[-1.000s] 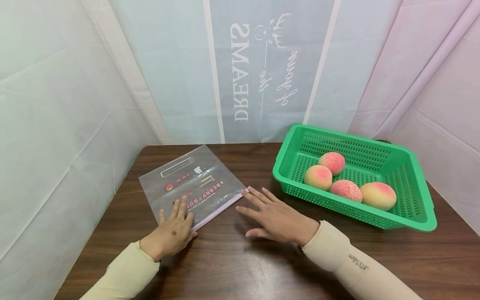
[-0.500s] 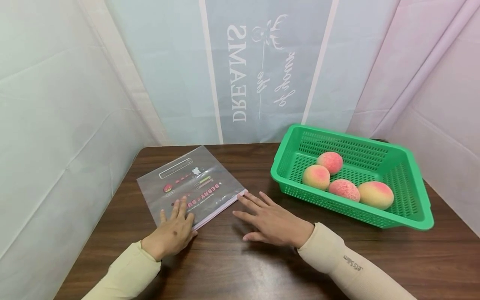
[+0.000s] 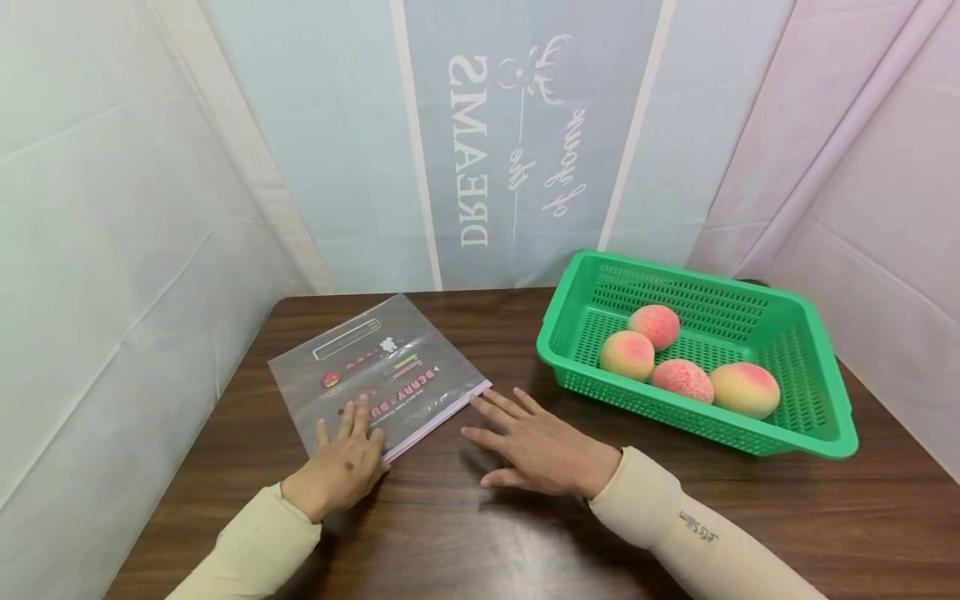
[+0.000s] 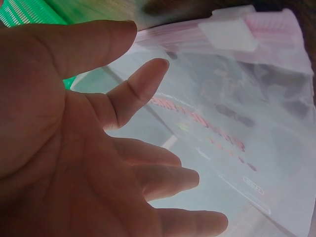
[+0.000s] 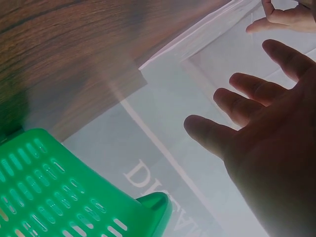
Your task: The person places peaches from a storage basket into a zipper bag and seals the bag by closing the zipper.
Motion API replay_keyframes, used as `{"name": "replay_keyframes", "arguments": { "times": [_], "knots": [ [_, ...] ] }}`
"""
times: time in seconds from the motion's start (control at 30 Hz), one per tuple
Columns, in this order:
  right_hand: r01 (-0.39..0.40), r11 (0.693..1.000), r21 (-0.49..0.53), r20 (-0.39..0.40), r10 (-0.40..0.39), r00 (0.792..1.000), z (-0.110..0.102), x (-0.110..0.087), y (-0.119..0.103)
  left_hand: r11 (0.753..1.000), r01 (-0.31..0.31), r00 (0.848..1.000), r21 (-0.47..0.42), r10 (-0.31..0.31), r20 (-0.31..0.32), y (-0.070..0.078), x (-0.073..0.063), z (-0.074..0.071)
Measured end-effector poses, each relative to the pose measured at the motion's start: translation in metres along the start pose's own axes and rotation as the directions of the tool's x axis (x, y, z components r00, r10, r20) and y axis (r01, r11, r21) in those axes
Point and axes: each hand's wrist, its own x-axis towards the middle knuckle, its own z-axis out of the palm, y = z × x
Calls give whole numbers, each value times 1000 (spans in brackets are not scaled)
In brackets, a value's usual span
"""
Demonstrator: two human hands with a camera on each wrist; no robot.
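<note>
A clear zip bag [image 3: 420,342] with pink and white print lies flat toward the left of the table, its pink zip edge facing the person. In the left wrist view a white slider [image 4: 229,32] sits on that pink strip. My left hand [image 3: 337,471] rests on the bag's near-left corner, fingers spread and fairly straight over the print. At the other end of the zip edge is my right hand [image 3: 543,446], fingers extended, fingertips right at the corner. Neither hand grips anything.
A green plastic basket [image 3: 675,417] stands on the right, holding several peaches [image 3: 627,356]. The brown wooden table [image 3: 480,533] reaches back to a printed curtain [image 3: 517,150]; pale cloth walls [image 3: 135,250] flank both sides.
The head view has shifted slightly, so the bag and basket appear a little further left and lower. Both hands keep nearly the same place and pose by the bag.
</note>
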Motion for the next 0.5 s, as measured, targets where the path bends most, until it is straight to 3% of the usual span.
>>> {"name": "replay_keyframes", "arguments": {
  "times": [0.5],
  "knots": [
    [12, 1000, -4, 0, -12, 1000, 2, 1, -1, 1000, 21, 1000, 6, -21, -14, -1, 1, 3]
  ]
}}
